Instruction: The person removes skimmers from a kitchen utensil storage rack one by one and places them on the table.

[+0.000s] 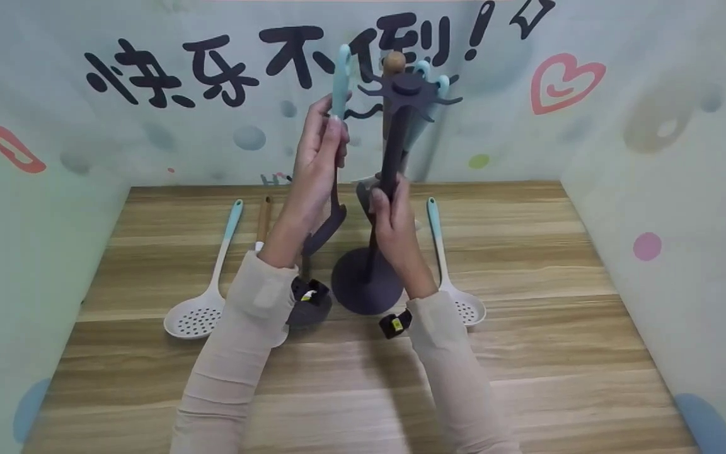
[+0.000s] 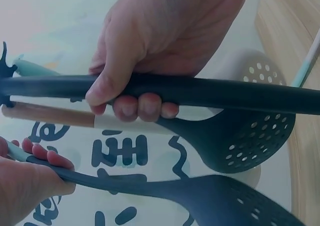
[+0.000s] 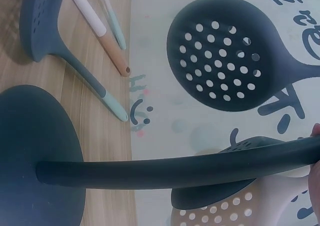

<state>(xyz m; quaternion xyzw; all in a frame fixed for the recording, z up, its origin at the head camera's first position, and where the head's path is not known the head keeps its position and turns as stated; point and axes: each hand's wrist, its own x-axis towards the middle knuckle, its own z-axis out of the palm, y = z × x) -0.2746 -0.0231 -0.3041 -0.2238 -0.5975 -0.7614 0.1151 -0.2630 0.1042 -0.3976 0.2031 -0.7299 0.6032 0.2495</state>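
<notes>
My left hand (image 1: 322, 145) holds a dark skimmer by its mint handle (image 1: 341, 82), beside the utensil stand. The perforated head of that skimmer (image 3: 220, 56) faces the right wrist camera. Around the dark pole of the utensil stand (image 1: 394, 151) my right hand (image 1: 397, 227) is wrapped, thumb and fingers curled, as the left wrist view also shows. Several utensils hang from the stand's hooked top (image 1: 408, 87): one with a wooden handle (image 2: 55, 115), others with mint handle ends. A dark skimmer (image 2: 250, 141) and a white skimmer (image 3: 235, 211) hang behind the pole.
The stand's round base (image 1: 366, 296) is over the wooden table (image 1: 558, 353). White skimmers with mint handles lie left (image 1: 190, 318) and right (image 1: 467, 307). A wooden-handled utensil (image 1: 265, 217) and a dark utensil (image 1: 309, 312) are partly behind the left arm. A printed backdrop stands behind.
</notes>
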